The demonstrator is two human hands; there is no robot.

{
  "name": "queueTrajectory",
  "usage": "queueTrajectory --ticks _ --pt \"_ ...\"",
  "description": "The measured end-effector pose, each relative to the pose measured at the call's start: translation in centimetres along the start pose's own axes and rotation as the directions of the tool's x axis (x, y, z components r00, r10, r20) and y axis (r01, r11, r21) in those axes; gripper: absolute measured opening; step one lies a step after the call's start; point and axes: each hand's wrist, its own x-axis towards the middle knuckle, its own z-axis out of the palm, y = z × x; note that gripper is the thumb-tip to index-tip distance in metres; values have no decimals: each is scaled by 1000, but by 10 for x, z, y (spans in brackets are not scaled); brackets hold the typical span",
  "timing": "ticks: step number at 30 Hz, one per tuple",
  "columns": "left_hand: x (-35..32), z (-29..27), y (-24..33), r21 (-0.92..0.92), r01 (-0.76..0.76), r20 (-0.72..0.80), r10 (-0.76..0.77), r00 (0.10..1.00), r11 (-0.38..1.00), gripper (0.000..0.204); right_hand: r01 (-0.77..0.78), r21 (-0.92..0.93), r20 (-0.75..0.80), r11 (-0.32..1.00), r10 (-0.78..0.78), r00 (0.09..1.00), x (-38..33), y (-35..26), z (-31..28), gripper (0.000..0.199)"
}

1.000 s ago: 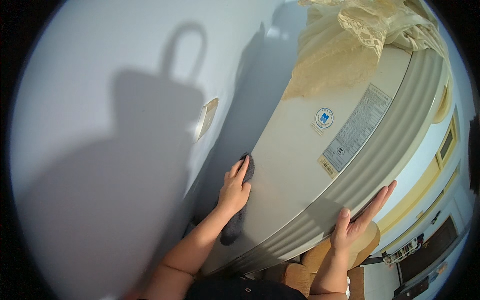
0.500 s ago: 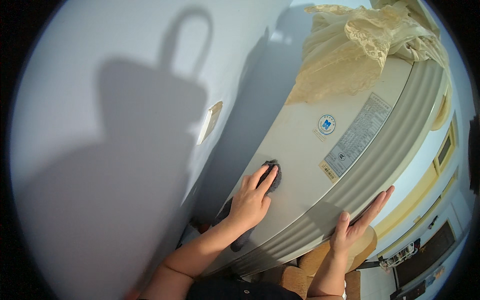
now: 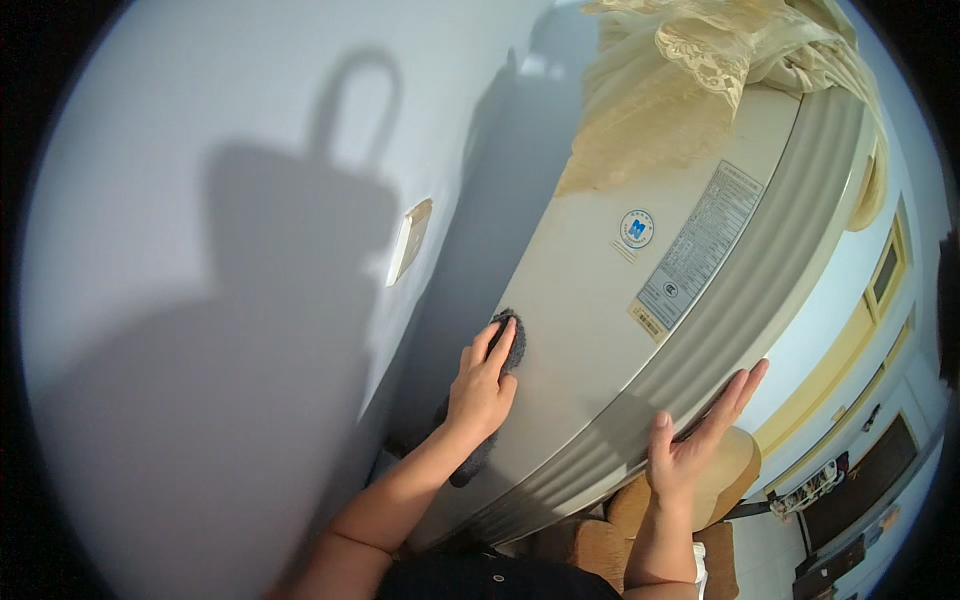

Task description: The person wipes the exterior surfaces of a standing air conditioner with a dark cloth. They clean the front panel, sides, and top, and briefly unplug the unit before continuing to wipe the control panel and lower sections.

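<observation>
A dark grey fluffy cloth lies under my left hand, pressed against the smooth cream side panel of a tall appliance. Its top end pokes out past my fingertips and the rest hangs below my palm. This hand is near the panel's rear edge, on the wall side. With fingers stretched out, my right hand rests along the outer edge of the appliance's ribbed front and holds nothing. A round blue-and-white sticker and a long printed label are on the panel above my hands.
Cream lace fabric drapes over the appliance's top. A pale wall with a wall plate stands at the left, across a narrow shadowed gap. Brown upholstered furniture is at the lower right.
My left hand and the cloth have slid left across the panel, toward its rear edge. My right hand stays against the ribbed front. The whole view has shifted slightly.
</observation>
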Motion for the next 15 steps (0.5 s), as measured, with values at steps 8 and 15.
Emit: queueTrajectory --ticks 8,15 --pt "-18 -10 54 -86 -222 56 228 972 971 65 25 -42 19 999 -24 1000 -9 2 -1 85" --pt "-33 8 2 -59 -109 -29 108 994 992 61 45 -43 36 998 -44 998 -18 5 -2 82"
